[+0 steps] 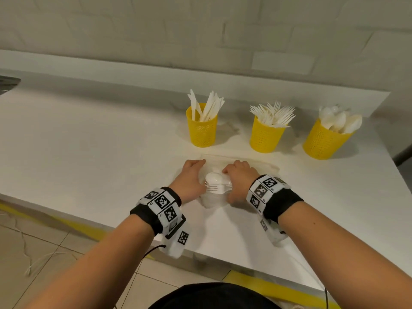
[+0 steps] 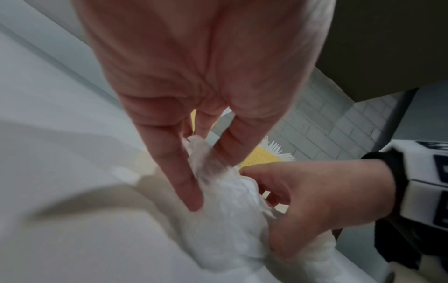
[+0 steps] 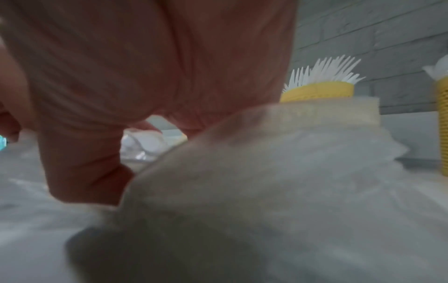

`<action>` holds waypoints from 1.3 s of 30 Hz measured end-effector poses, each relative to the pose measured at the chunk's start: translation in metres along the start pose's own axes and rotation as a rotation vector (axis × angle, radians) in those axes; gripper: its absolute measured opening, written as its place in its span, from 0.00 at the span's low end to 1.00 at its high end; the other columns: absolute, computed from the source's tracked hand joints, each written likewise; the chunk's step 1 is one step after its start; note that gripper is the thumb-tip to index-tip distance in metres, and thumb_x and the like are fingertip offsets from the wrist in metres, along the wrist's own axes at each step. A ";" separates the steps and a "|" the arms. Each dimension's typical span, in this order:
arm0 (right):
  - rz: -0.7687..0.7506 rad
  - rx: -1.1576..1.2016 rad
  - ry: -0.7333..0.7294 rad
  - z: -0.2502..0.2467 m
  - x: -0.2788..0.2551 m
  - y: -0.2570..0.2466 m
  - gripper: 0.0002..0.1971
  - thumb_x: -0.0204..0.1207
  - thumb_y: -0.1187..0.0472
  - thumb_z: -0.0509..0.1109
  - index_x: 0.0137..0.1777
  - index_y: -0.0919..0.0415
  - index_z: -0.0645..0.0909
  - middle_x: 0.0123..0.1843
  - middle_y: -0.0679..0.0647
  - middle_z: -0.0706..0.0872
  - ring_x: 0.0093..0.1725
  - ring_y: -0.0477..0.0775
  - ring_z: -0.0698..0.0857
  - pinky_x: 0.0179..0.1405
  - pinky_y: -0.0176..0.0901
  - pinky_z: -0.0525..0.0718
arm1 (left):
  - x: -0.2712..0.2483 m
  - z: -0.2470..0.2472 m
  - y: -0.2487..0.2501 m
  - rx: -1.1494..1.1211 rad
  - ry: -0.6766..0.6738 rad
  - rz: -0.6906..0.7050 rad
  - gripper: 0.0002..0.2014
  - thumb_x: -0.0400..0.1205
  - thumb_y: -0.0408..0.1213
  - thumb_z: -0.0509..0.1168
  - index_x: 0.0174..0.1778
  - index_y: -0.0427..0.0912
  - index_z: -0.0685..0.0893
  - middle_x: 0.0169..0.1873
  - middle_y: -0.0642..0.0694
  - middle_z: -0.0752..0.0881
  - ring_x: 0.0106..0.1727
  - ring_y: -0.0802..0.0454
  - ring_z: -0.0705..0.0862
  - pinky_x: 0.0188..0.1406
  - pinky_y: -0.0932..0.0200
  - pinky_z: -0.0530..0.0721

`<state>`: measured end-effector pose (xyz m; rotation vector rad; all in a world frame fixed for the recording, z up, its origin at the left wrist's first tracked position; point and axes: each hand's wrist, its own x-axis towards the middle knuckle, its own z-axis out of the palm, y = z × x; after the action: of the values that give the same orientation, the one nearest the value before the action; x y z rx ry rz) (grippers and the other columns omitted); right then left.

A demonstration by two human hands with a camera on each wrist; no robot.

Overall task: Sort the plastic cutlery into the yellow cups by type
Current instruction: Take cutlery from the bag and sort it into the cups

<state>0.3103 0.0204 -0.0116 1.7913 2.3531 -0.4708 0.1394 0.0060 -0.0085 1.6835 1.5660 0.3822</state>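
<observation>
From my remote seat, most of the sorting looked done: the knife cup (image 1: 202,128) at about eleven o'clock from the hands, the fork cup (image 1: 266,136) at one o'clock and the spoon cup (image 1: 324,140) at two o'clock on the white counter (image 1: 89,152) were each well stocked with their own type. What remained, as far as I could judge, was a small clear packet (image 1: 215,186) lying on the counter between both hands, with a spoon (image 1: 215,177) and a fork (image 1: 213,188) visible inside. Both pieces lay roughly along the three-to-nine line, bowl and tines pointing toward nine o'clock; their handles were hidden under my right hand (image 1: 239,180). My left hand (image 1: 189,177) pinched a twist of the wrapper between thumb and fingertips. The right hand's fingers were curled round the packet's other end. I judged the wrapper still had to be opened.
</observation>
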 end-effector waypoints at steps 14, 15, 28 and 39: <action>0.039 0.440 0.101 -0.016 0.001 0.015 0.30 0.64 0.54 0.80 0.66 0.56 0.76 0.61 0.55 0.85 0.62 0.59 0.83 0.61 0.46 0.78 | -0.003 -0.008 -0.004 0.147 0.129 -0.021 0.39 0.75 0.23 0.64 0.83 0.40 0.57 0.78 0.46 0.56 0.62 0.43 0.80 0.57 0.61 0.80; 0.038 0.538 0.119 -0.022 -0.001 0.019 0.31 0.63 0.55 0.82 0.66 0.58 0.77 0.62 0.56 0.85 0.62 0.59 0.83 0.62 0.46 0.78 | -0.003 -0.010 -0.004 0.155 0.129 -0.019 0.40 0.75 0.23 0.64 0.83 0.40 0.57 0.77 0.46 0.56 0.60 0.42 0.81 0.57 0.58 0.82; -0.013 0.889 0.246 -0.042 -0.008 0.020 0.20 0.71 0.60 0.77 0.63 0.62 0.80 0.49 0.55 0.87 0.43 0.52 0.85 0.43 0.37 0.83 | -0.001 -0.019 0.022 -0.135 0.266 0.139 0.30 0.78 0.44 0.68 0.76 0.53 0.65 0.70 0.52 0.64 0.61 0.54 0.75 0.61 0.57 0.75; -0.011 1.032 0.356 -0.059 -0.006 0.034 0.03 0.77 0.58 0.72 0.46 0.56 0.82 0.35 0.52 0.88 0.34 0.45 0.87 0.44 0.44 0.86 | 0.022 -0.018 0.009 0.302 0.339 0.307 0.12 0.79 0.27 0.61 0.40 0.44 0.89 0.48 0.45 0.77 0.48 0.49 0.79 0.54 0.53 0.80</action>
<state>0.3492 0.0425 0.0406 2.3707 2.5381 -1.7432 0.1376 0.0339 0.0033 2.1959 1.6680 0.6416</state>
